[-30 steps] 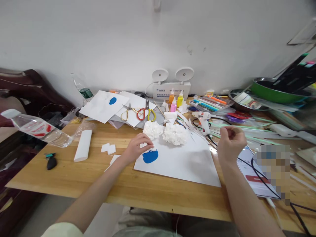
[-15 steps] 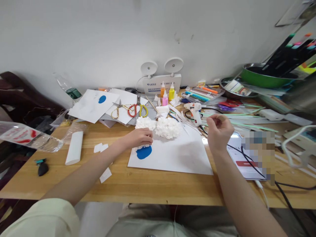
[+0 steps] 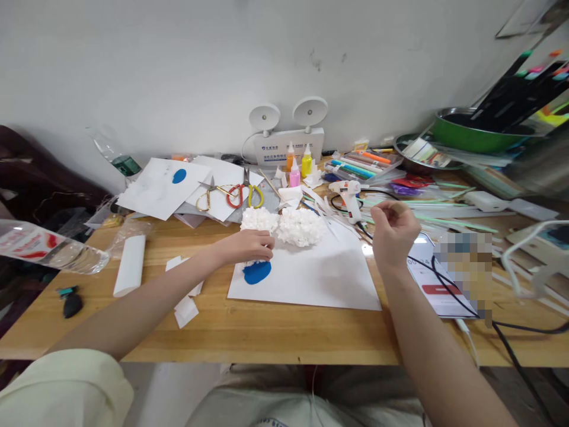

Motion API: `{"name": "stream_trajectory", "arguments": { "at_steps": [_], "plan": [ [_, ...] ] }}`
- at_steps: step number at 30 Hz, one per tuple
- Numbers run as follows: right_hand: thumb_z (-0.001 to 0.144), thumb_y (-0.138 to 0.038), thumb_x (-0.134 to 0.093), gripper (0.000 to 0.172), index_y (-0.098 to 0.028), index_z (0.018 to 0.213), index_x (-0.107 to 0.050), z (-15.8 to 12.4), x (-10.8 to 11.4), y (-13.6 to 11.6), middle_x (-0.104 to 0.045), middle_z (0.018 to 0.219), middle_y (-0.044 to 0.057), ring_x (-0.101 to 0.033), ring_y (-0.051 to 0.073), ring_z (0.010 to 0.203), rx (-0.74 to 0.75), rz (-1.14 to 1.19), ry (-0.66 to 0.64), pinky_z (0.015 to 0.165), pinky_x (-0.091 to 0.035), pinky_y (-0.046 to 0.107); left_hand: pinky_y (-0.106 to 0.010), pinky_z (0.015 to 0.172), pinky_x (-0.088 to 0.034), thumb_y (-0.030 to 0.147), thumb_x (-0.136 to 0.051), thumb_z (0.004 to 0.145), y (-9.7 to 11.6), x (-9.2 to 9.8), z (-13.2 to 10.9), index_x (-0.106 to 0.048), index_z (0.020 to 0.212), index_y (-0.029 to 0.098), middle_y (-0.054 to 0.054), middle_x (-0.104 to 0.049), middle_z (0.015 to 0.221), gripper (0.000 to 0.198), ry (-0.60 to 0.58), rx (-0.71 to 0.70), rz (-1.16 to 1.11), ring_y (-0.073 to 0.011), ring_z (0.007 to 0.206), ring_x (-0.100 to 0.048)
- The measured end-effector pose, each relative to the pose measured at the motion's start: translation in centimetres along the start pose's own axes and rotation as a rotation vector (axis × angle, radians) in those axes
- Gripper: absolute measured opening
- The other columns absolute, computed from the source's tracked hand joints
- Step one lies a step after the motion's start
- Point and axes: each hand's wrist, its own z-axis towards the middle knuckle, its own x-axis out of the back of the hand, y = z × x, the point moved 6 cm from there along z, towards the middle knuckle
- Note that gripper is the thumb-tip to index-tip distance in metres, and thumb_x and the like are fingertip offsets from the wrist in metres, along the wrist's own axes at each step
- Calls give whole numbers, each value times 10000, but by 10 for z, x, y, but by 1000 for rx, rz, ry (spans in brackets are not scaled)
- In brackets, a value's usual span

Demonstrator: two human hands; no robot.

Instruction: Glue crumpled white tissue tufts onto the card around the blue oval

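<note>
On the desk lies a white paper sheet [image 3: 329, 284] bearing ruffled white clumps, one at the right [image 3: 302, 226] and one at the left [image 3: 256, 220]. Below the left clump shows a blue patch [image 3: 258, 273]. My left hand [image 3: 249, 245] reaches over the left clump and the top of the blue patch. Its fingers are curled together, and whatever lies under or in them is hidden. To the right of the sheet my right hand [image 3: 395, 228] is raised, thumb and fingertips pinched. Anything between them is too small to make out.
A white glue gun [image 3: 349, 196] lies behind the sheet, near paint bottles [image 3: 294, 175], scissors [image 3: 211, 193] and red-and-yellow-handled pliers [image 3: 246, 193]. A phone [image 3: 438, 284] with cables is beside my right forearm. Paper squares [image 3: 185, 311] and a water bottle [image 3: 48, 246] are at left.
The view has shifted slightly, so the desk items sit a little further left and higher. Both hands keep nearly the same pose and place over the desk.
</note>
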Motion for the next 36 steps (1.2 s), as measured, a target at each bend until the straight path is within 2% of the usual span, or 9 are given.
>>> {"name": "stream_trajectory", "arguments": {
  "at_steps": [10,16,25,30,36],
  "plan": [
    [669,-177,-511,62,-188,610,-527,1,0,-1,-381,511,-58,-370,103,491,15,26,-15,512,-321,252,-259,597,-321,85,-440,812,6,-3,3,-592,687,208,-46,-581,769,233,-108,-99,227,-152,752,-493],
    [664,-177,-521,43,-189,623,-529,1,0,-1,-396,522,-55,-375,103,489,3,63,-10,516,-326,252,-263,602,-327,75,-471,792,6,-4,5,-584,651,210,-43,-579,771,226,-145,-86,230,-155,758,-490],
    [649,-158,-531,44,-184,614,-536,0,0,0,-413,516,-62,-374,95,485,-7,103,8,516,-331,243,-275,603,-344,94,-470,800,7,-12,5,-587,647,184,-54,-587,782,212,-195,-86,403,-162,774,-490],
    [639,-154,-540,39,-179,609,-542,1,0,1,-417,512,-63,-373,93,483,-19,107,18,512,-328,241,-267,601,-354,95,-480,782,7,-9,7,-599,620,181,-50,-594,738,218,-231,-43,340,-161,749,-500],
    [626,-141,-557,13,-152,624,-551,2,0,-1,-430,516,-54,-377,85,491,-38,146,10,508,-322,235,-250,670,-384,181,-481,795,-3,-7,-4,-648,765,192,-54,-606,793,169,-156,95,145,-159,787,-525]
  ]
}}
